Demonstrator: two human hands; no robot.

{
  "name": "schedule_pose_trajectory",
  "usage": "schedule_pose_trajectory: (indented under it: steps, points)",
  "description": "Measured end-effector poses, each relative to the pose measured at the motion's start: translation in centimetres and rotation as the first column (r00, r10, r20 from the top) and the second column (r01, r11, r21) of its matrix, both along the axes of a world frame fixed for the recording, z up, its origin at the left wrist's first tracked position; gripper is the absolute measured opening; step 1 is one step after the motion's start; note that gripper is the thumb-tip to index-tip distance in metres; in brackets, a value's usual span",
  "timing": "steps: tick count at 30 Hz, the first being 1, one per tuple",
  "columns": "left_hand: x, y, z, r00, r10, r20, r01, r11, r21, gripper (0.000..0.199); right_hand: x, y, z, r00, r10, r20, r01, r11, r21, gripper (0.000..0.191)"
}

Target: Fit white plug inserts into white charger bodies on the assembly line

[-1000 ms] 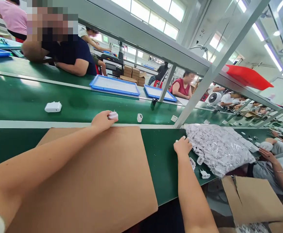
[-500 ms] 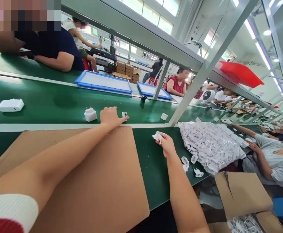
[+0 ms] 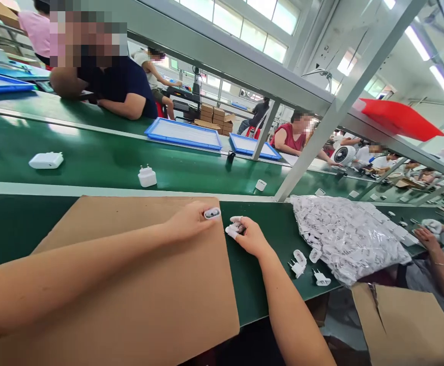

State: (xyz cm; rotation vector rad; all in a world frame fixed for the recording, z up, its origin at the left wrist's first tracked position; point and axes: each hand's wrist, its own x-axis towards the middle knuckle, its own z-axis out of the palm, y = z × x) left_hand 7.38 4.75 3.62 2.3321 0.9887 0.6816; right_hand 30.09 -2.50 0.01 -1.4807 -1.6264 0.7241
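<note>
My left hand [image 3: 191, 219] is closed on a white charger housing [image 3: 211, 213], its open end showing, above the right edge of the brown cardboard [image 3: 160, 284]. Just to the right, my right hand [image 3: 247, 234] grips a small white part [image 3: 235, 227] between thumb and fingers; white covers show on the fingertips. The two hands are close but apart. White plug pieces [image 3: 298, 263] and another plug piece [image 3: 321, 277] lie on the green table right of my right forearm.
A clear bag of white parts [image 3: 347, 234] lies at the right. White chargers [image 3: 147, 176] stand on the green belt [image 3: 103, 168] beyond a pale rail. Blue trays [image 3: 183, 133], a slanting metal post [image 3: 313, 147] and an open carton [image 3: 408, 320] are around; people sit nearby.
My left hand has come back from the belt with the white housing in it. My right hand has moved slightly toward it. The camera view has shifted left.
</note>
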Motion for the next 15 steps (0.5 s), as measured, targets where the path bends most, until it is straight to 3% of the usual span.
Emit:
schedule_pose_trajectory:
  steps: [2,4,8,11,15]
  points:
    - [-1.2,-2.9,-0.4,0.997,-0.068,0.018,0.069,0.997,-0.04,0.033,-0.4,-0.1,0.1,1.0,0.01,0.025,-0.01,1.0,0.017,0.036]
    - [-2.2,-4.8,-1.0,0.995,-0.093,0.03,0.095,0.99,-0.102,0.034,-0.8,-0.1,0.5,0.997,-0.031,-0.074,0.03,0.999,-0.018,0.032]
    - [-2.9,-5.8,-2.9,0.986,-0.023,0.166,0.058,0.976,-0.21,0.06,-1.8,-0.7,1.8,0.938,-0.049,-0.342,-0.011,0.985,-0.172,0.033]
    - [-2.9,-5.5,-3.8,0.98,-0.035,0.196,0.075,0.977,-0.201,0.038,-3.2,-1.6,2.8,0.935,0.03,-0.354,-0.051,0.997,-0.049,0.033]
    - [-2.8,-5.3,-3.9,0.974,-0.069,0.214,0.109,0.978,-0.18,0.032,-5.3,-2.8,3.3,0.994,0.091,-0.059,-0.078,0.978,0.192,0.012]
